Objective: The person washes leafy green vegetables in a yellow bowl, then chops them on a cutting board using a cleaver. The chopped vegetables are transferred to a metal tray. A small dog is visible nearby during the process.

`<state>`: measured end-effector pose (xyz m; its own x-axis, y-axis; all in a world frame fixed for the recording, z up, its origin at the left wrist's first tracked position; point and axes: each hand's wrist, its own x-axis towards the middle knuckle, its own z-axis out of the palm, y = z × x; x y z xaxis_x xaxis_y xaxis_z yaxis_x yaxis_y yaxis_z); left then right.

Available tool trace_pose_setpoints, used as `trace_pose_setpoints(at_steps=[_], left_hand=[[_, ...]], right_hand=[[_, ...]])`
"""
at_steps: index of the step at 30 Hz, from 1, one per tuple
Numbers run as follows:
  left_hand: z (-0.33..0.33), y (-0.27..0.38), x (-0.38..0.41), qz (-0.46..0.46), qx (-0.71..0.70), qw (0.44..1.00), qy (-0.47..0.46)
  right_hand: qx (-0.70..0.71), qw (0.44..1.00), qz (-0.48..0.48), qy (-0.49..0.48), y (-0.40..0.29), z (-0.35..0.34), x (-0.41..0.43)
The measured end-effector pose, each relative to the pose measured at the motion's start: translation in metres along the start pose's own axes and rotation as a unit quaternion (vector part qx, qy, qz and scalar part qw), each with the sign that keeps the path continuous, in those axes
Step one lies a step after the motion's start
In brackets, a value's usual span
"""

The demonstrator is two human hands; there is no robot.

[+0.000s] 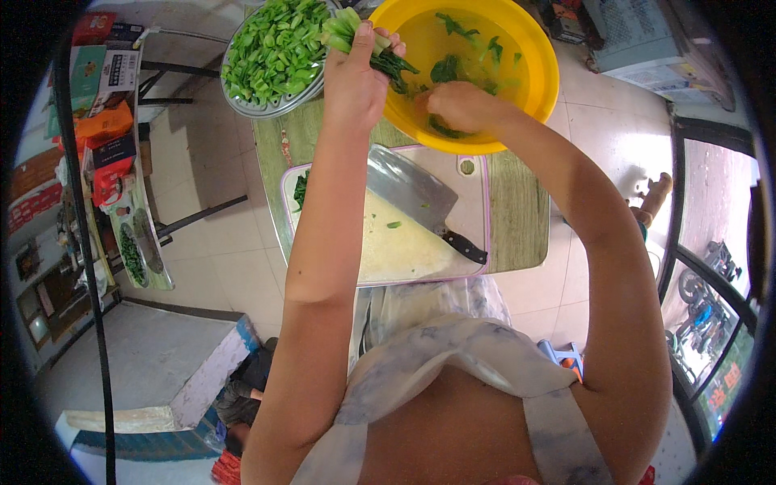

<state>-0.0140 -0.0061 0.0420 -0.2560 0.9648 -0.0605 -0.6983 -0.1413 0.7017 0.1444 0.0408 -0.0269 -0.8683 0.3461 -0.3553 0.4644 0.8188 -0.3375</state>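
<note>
A bunch of leafy greens point(393, 65) is gripped in my left hand point(357, 79), at the near left rim of a yellow plastic basin point(548, 79). My right hand point(464, 108) dips into the basin's water among floating green leaves point(447, 68); its fingers are partly hidden, and whether they hold a leaf I cannot tell. Left of the basin, a metal tray point(242, 110) is heaped with chopped greens point(273, 54). Nearer me, a cleaver point(415, 191) with a black handle lies on a cutting board point(394, 260), beside small green scraps. More dark chopped leaves show at the board's left edge.
The wooden-patterned table point(521, 224) bears the board and basin. A side table point(163, 267) on the left holds packages and a plate of chopped greens point(130, 257). A person point(239, 400) is at the lower left. A glass door point(706, 273) stands on the right.
</note>
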Motion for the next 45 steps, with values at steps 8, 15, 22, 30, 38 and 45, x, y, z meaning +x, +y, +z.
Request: trace_pose_setpoints(at_steps=[8, 15, 22, 30, 38, 45], left_hand=[[-0.003, 0.005, -0.004, -0.007, 0.015, 1.0, 0.025], [-0.004, 0.003, 0.001, -0.013, 0.03, 0.999, -0.014], [0.005, -0.005, -0.002, -0.041, 0.026, 0.998, -0.036], [0.021, -0.026, -0.011, -0.061, 0.035, 0.997, -0.037], [0.037, -0.027, -0.019, -0.068, 0.013, 0.998, -0.002], [0.021, -0.03, -0.014, -0.096, 0.008, 0.995, 0.009]], right_hand=[[0.129, 0.977, -0.08, 0.15, 0.026, -0.028, -0.009], [0.352, 0.905, 0.02, 0.238, 0.04, -0.075, -0.049], [0.481, 0.791, 0.112, 0.361, 0.025, -0.076, -0.057], [0.527, 0.692, 0.097, 0.483, -0.039, -0.069, -0.035], [0.216, 0.75, 0.103, 0.616, -0.055, -0.059, -0.022], [0.112, 0.77, 0.098, 0.62, -0.057, -0.048, -0.023]])
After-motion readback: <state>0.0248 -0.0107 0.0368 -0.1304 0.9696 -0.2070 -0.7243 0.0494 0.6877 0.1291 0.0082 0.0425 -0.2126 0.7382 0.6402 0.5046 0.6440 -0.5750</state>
